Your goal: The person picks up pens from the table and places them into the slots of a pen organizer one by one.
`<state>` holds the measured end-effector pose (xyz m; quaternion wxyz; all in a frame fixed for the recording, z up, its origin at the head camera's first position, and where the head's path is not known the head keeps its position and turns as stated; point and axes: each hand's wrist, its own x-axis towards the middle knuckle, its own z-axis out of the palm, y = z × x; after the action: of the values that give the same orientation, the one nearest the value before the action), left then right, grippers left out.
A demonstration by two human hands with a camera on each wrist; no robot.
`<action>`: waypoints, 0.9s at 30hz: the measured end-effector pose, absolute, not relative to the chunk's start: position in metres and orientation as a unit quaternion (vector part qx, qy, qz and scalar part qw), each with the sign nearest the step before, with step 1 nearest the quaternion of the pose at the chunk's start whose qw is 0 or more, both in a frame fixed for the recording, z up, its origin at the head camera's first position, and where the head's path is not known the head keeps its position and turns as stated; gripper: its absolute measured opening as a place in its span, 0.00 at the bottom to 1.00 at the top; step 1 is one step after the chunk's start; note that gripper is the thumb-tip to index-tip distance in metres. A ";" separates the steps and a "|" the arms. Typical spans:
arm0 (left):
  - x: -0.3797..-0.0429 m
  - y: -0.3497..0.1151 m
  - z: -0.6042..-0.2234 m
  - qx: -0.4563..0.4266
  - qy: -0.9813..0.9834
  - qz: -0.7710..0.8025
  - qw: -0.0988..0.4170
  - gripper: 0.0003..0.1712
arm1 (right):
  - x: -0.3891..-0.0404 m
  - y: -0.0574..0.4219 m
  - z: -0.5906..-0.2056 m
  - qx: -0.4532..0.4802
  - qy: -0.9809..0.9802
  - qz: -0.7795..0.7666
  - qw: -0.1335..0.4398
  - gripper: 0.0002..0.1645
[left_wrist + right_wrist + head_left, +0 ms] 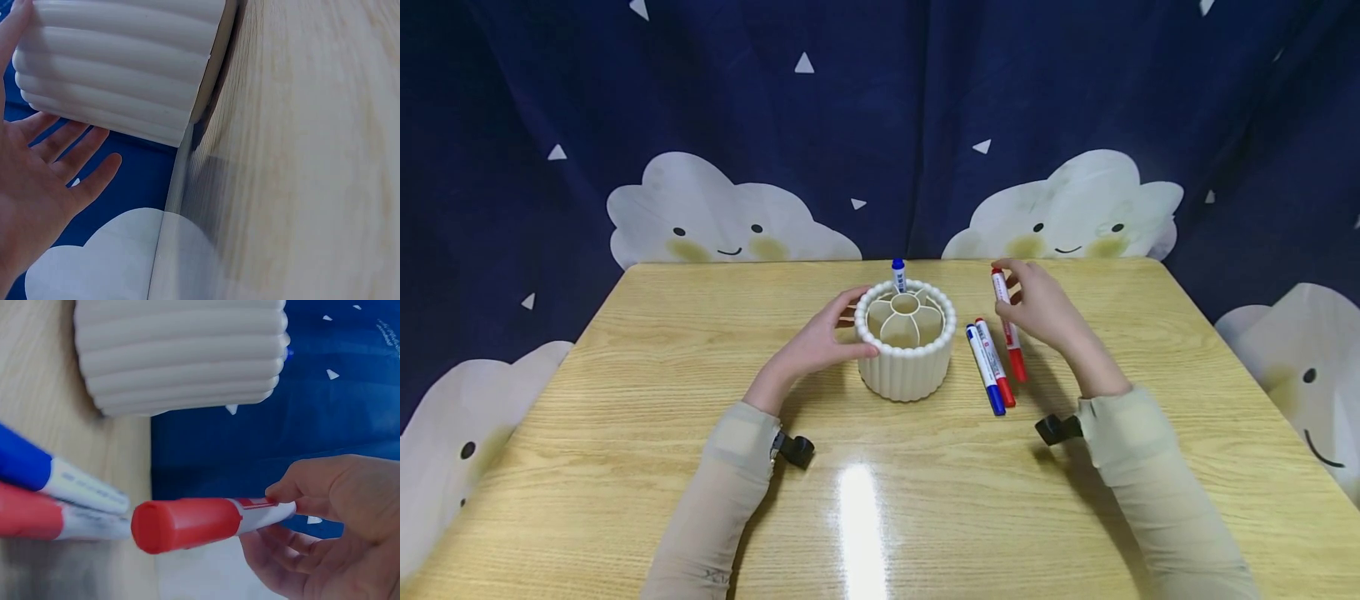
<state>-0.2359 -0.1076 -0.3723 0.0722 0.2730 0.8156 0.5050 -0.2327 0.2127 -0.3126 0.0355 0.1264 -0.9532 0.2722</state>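
A cream ribbed pen holder (904, 375) with a beaded rim and several inner compartments stands upright on the table. My left hand (816, 340) holds it from the left side, thumb at the front near the rim and fingers toward the back. One blue-capped marker (898, 273) stands in a rear compartment. To the right, my right hand (1039, 307) pinches a red marker (194, 524) near its plain end, with the red cap pointing down toward me. Left of that hand, a blue marker (984, 367) and another red marker (997, 367) lie side by side on the table.
The light wood table (625, 467) ends at the back against a dark blue curtain (880, 125) with white clouds and triangles. A small black camera (796, 450) is strapped to the left wrist, and another black camera (1058, 429) to the right.
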 end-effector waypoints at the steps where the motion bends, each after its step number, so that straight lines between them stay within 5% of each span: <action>1: -0.236 -0.108 -0.372 0.273 0.816 0.505 0.072 0.52 | -0.232 0.212 -0.310 0.128 -0.952 0.276 0.038 0.34; 27: -0.236 -0.107 -0.373 0.279 0.811 0.509 0.072 0.53 | -0.220 0.180 -0.268 0.174 -0.875 0.392 0.226 0.31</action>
<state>-0.2364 -0.1070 -0.3732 0.0724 0.2786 0.8109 0.5094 -0.2205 0.1801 -0.2677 0.2261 0.1743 -0.8747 0.3915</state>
